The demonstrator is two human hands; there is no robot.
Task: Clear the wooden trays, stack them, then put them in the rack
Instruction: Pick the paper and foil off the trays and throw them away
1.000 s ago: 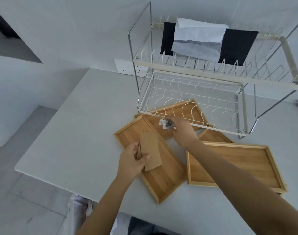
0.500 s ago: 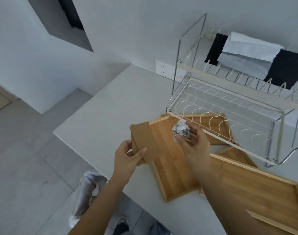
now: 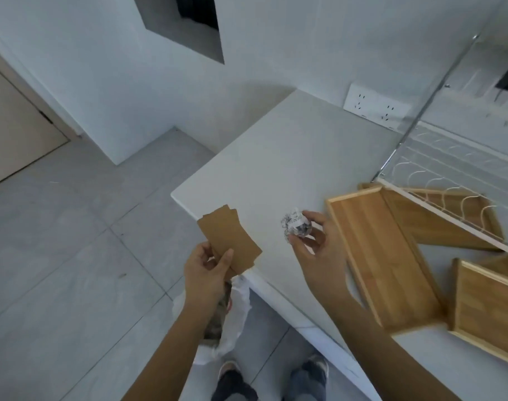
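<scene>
Within the last second both hands had left the trays and swung to the left, past the table edge (image 3: pixel 218 244). The left hand (image 3: pixel 208 273) pinched a stack of brown cards (image 3: pixel 229 237) between thumb and fingers, and the right hand (image 3: pixel 316 250) gripped a crumpled foil ball (image 3: pixel 296 225) with curled fingertips. A second before, these two pieces were being lifted off the trays; now they hung near a white bin bag (image 3: pixel 232 316) on the floor, so the clearing step looked almost done, I think. The nearest wooden tray (image 3: pixel 383 256) lay bare on the table, partly over a second tray (image 3: pixel 438 221) under the wire rack (image 3: pixel 438 175). A third tray (image 3: pixel 490 311) was cut off at the right edge, and the rack's upper shelf was mostly out of view and blurred. The left forearm hid most of the bag.
</scene>
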